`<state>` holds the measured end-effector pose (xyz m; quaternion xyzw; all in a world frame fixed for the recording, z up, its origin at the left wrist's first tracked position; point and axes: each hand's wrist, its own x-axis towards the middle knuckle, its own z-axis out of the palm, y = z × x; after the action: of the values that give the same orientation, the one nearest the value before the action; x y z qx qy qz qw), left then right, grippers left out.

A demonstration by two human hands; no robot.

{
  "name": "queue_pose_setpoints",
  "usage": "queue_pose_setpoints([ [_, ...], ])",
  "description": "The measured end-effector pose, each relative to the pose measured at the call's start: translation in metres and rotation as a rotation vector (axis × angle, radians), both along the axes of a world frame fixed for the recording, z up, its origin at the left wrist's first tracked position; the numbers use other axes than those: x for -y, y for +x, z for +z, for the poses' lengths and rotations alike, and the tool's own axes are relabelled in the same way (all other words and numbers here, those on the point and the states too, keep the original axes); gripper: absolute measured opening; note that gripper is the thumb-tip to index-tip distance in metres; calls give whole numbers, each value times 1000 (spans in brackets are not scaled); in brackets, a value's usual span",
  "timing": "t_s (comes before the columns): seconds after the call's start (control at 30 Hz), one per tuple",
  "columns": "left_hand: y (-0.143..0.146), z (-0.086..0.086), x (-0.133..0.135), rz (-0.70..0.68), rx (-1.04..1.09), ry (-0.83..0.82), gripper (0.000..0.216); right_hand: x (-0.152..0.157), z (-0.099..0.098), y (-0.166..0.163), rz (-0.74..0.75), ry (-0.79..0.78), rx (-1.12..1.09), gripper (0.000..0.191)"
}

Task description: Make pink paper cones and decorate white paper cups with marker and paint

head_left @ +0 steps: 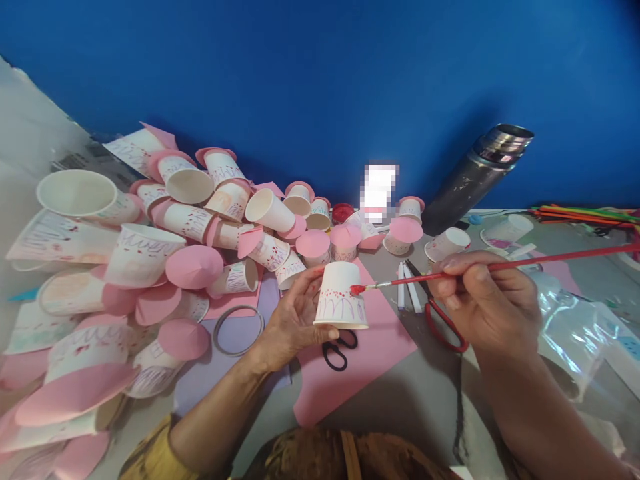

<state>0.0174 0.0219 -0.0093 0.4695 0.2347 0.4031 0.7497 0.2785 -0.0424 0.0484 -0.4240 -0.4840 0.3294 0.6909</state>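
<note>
My left hand [293, 320] grips an upside-down white paper cup [341, 297] with purple scallop lines and small red dots on its side. My right hand [480, 300] pinches a long red paintbrush [500, 265]; its red-tipped bristles touch the cup's side. Both hands hover above a pink paper sheet [360, 360] on the grey table.
A big pile of decorated cups with pink paper tops [165, 267] fills the left side. Black scissors [336, 350], red-handled scissors [443, 330], white markers [407, 287], a wire ring [239, 330], a red paint pot [343, 212], a steel flask [475, 177], clear plastic wrap [575, 320].
</note>
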Motion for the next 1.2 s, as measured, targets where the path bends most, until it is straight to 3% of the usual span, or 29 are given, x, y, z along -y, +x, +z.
queue_pose_setpoints([
  [0.17,-3,0,1,-96,48,-100,88,1,0,6,-17,22,-11,15],
  [0.43,-1,0,2,-134,97,-141,95,3,0,3,-7,4,-17,15],
  [0.87,-1,6,7,-63,66,-207,94,1,-1,0,22,15,-44,14],
  [1.2,3,8,10,-115,75,-271,96,2,-1,-2,34,16,-46,15],
])
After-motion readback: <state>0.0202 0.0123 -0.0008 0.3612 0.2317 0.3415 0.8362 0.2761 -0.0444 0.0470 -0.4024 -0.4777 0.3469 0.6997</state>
